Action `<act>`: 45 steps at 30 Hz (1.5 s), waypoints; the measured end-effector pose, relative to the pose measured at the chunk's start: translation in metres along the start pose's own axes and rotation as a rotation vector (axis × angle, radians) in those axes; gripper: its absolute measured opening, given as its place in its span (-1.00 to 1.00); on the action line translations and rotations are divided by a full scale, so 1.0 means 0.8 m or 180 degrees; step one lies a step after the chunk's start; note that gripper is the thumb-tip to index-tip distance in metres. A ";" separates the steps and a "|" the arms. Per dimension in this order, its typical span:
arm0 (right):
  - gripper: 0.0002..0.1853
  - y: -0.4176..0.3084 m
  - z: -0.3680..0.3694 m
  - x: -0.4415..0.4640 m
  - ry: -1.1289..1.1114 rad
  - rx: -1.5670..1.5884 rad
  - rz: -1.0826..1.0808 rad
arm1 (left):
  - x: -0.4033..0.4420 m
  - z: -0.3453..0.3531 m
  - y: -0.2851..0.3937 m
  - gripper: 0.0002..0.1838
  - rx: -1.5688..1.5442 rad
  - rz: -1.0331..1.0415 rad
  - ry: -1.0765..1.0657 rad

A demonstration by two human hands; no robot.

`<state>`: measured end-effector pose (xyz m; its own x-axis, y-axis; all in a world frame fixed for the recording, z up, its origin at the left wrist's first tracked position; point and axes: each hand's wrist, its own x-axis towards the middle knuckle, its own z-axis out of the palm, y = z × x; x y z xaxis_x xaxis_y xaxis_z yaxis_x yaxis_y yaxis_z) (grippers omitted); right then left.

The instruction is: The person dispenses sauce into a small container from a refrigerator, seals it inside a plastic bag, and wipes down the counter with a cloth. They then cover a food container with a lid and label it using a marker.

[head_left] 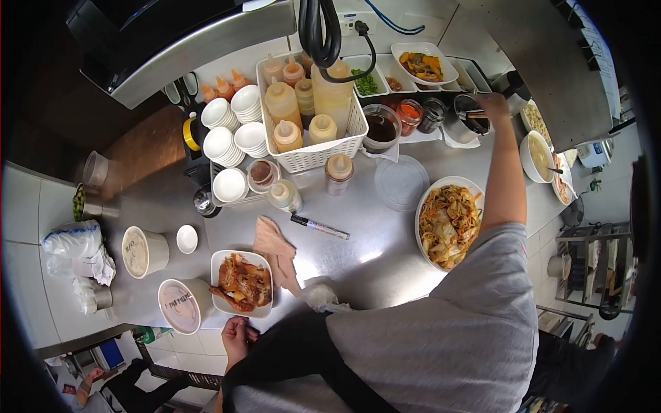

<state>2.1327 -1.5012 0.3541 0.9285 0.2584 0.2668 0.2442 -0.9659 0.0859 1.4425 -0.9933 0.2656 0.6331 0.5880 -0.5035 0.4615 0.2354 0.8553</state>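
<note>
My right hand (494, 104) is stretched to the back right, at the rim of a metal container (458, 129) with utensils standing in it. Its fingers are closed, but what they grip is too small to make out. Low at the counter's front edge is my left hand (237, 337), fingers curled, with nothing visible in them. Just above it, a square white bowl (267, 310) holds browned meat pieces (242, 282). Beneath my right forearm lies a white oval dish (421, 242) of noodles with cabbage (447, 226).
A white basket (313, 160) of squeeze bottles stands at the back, beside stacked small white dishes (219, 143). A marker (320, 226) and pinkish cloth (270, 251) lie mid-counter. Two lidded tubs (180, 306) stand left. Another person (124, 389) shows at the lower left.
</note>
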 end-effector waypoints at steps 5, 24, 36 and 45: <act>-0.78 -0.039 -0.082 -0.078 -0.0338 0.1794 0.1145 | 0.000 0.000 -0.001 -0.84 -0.0032 0.0010 0.0002; -0.93 -0.050 -0.058 -0.067 0.1614 -0.0908 -0.0002 | -0.003 0.003 0.005 -0.84 0.0019 0.0046 -0.0129; -0.85 -0.088 -0.092 -0.110 0.0183 -0.0804 0.0038 | -0.002 0.002 0.002 -0.85 -0.0012 0.0102 -0.0067; -0.81 -0.069 -0.068 -0.102 0.0138 -0.0994 0.0198 | -0.002 0.001 -0.002 -0.85 -0.0038 0.0087 -0.0029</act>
<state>2.0281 -1.4684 0.3796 0.9245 0.2058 0.3210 0.0833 -0.9305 0.3568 1.4412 -0.9953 0.2651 0.6511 0.5873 -0.4809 0.4366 0.2285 0.8702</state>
